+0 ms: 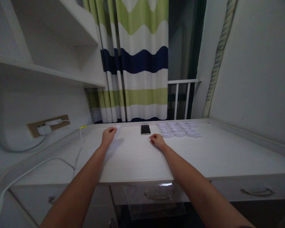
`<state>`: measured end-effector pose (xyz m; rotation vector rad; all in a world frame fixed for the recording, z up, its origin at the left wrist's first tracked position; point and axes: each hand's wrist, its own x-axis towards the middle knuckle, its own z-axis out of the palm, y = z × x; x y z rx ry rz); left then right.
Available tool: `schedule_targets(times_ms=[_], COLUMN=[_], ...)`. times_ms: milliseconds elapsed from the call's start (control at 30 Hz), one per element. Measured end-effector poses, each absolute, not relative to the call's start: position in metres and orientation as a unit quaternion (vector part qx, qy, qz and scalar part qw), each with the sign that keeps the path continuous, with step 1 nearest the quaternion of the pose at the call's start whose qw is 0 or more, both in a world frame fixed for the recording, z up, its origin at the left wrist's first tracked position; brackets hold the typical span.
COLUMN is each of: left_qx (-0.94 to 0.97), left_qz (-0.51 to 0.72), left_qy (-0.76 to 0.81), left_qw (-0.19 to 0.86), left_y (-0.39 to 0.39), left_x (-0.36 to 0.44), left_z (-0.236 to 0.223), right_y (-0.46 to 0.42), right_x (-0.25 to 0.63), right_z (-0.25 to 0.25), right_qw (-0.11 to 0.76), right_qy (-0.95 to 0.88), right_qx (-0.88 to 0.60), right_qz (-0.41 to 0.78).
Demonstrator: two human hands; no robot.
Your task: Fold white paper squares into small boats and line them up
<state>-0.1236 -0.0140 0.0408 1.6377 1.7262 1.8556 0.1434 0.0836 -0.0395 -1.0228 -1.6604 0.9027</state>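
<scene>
My left hand [108, 134] is raised over the left part of the white desk [135, 161], its fingers pinched on a piece of white paper [119, 127] that shows beyond the fingertips. Most of that paper is hidden by the hand. Further right, my right hand [158, 141] has its fingers drawn together just in front of a dark smartphone [145, 129], apart from it. What those fingers hold, if anything, is too small to make out. To the right of the phone, several crumpled or folded white pieces [178, 129] lie in rows.
A white cable [35, 169] runs over the desk's left end from plugs in a wall socket [47, 126]. Shelves [61, 72] overhang the left side. Behind the desk hangs a striped curtain [144, 60]. A clear plastic bag [152, 198] hangs at the front drawer.
</scene>
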Motion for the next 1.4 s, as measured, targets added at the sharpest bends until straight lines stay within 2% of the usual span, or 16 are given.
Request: schedule_targets(times_ms=[167,333,700,933,1200,1400], left_qx=[0.489,0.461,0.447,0.494,0.480,0.490], left_qz=[0.698,0.714,0.706,0.605,0.619,0.609], left_qy=[0.472,0.425,0.430,0.461,0.476,0.469], left_qw=[0.227,0.311,0.342,0.420,0.399,0.411], left_y=[-0.002,0.010,0.024,0.015,0.017,0.019], left_x=[-0.074,-0.032,-0.017,-0.023,-0.028,-0.028], left_z=[0.055,0.050,0.018,0.003,-0.002,-0.004], right_y=[0.074,0.061,0.062,0.060,0.056,0.056], right_x=[0.142,0.144,0.149,0.151,0.159,0.160], right_z=[-0.030,-0.015,-0.014,-0.011,-0.003,-0.004], right_qw=[0.507,0.559,0.555,0.582,0.523,0.513], right_qy=[-0.630,-0.581,-0.574,-0.553,-0.547,-0.553], right_qx=[-0.411,-0.343,-0.312,-0.314,-0.352,-0.363], right_qz=[0.422,0.482,0.514,0.507,0.550,0.548])
